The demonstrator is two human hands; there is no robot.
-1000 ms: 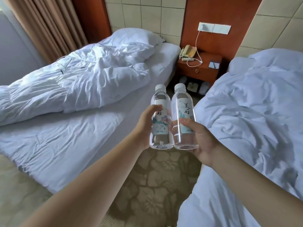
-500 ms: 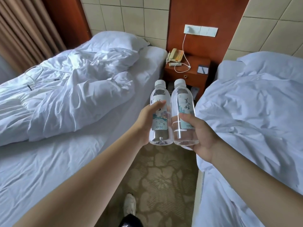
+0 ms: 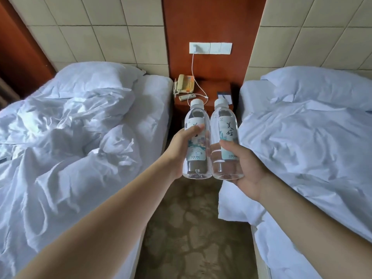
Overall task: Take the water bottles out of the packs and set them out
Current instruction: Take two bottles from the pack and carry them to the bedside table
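Two beds with rumpled white linen, left bed [image 3: 80,141] and right bed [image 3: 314,137], flanked a strip of brown patterned carpet [image 3: 191,228]. At the far end stood a reddish wooden nightstand [image 3: 213,90] with a beige telephone [image 3: 185,84] and a white remote [image 3: 187,97].

The left hand [image 3: 182,153] gripped a clear plastic water bottle with a white cap [image 3: 198,117]. The right hand [image 3: 247,168] gripped its twin bottle [image 3: 223,121]. Both were upright, sides touching, pale printed labels facing the camera, held over the carpet between the beds.
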